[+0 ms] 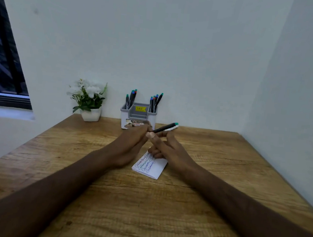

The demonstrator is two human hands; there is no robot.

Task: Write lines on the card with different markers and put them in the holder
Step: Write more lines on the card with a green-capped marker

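Note:
A white card with several handwritten coloured lines lies on the wooden desk, partly under my right hand. My right hand grips a black marker with a green end, its barrel pointing up and to the right. My left hand meets the marker's near end, its fingertips closed on it; the tip or cap there is hidden. At the back stands a grey and white holder with several markers upright in its left and right compartments.
A white pot of white flowers stands left of the holder against the wall. A dark window is at the far left. Walls close the desk at the back and right.

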